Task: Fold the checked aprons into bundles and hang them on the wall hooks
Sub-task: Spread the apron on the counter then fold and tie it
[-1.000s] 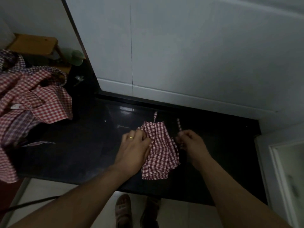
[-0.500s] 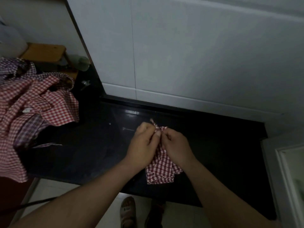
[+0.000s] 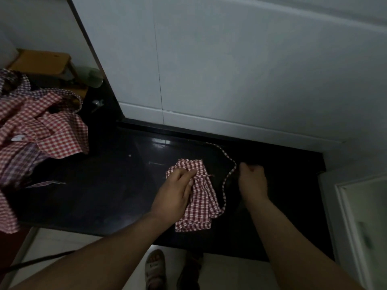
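A folded red-and-white checked apron [image 3: 200,203] lies on the black counter [image 3: 109,185], near its front edge. My left hand [image 3: 177,192] presses on the bundle's upper left part, fingers pinching a short strap end. My right hand [image 3: 252,181] is to the right of the bundle, closed on the apron's long checked strap [image 3: 228,176], which curves from the wall's foot down to the bundle's right side. No wall hooks are in view.
A heap of unfolded checked aprons [image 3: 35,132] covers the counter's left end. Behind it stand a wooden stool [image 3: 41,61] and a pale cup [image 3: 94,77]. A white tiled wall [image 3: 230,70] rises behind the counter. A white cabinet [image 3: 360,227] borders the right.
Both hands were together at the bundle's top half a second ago. My right hand has since drawn the long strap out to the right, while my left stays on the bundle.
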